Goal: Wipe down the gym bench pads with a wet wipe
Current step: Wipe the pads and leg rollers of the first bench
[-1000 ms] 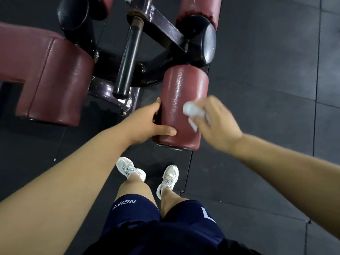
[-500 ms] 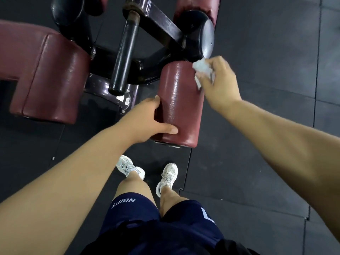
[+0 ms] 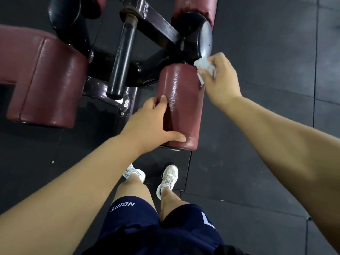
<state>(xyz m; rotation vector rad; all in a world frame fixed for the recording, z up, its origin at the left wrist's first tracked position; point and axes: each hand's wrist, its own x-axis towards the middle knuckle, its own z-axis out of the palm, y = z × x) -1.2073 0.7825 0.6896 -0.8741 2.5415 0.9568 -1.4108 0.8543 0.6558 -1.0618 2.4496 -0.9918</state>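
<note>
the right hand [image 3: 220, 80] has its fingers curled round a crumpled white wet wipe [image 3: 203, 64], pinching it against the far right edge of a dark red roller pad [image 3: 182, 107]. the wipe touches the pad's top corner, just beside a black round end cap [image 3: 202, 35] of the machine frame. the left hand [image 3: 149, 124] grips the same roller pad at its near end, thumb laid across the front of it and fingers wrapped round its left side. a wet sheen runs in a streak down the middle of the pad.

to the left, apart from the roller, lies a broad red seat pad [image 3: 46, 83]. between the two a black bar [image 3: 121, 57] slants down from the frame. a second red roller [image 3: 195, 6] shows at the top edge, behind the end cap.

below the hands are navy shorts [image 3: 165, 227] and a pair of white trainers [image 3: 168, 178], standing on the black rubber floor [image 3: 266, 52], which is laid in large tiles.
</note>
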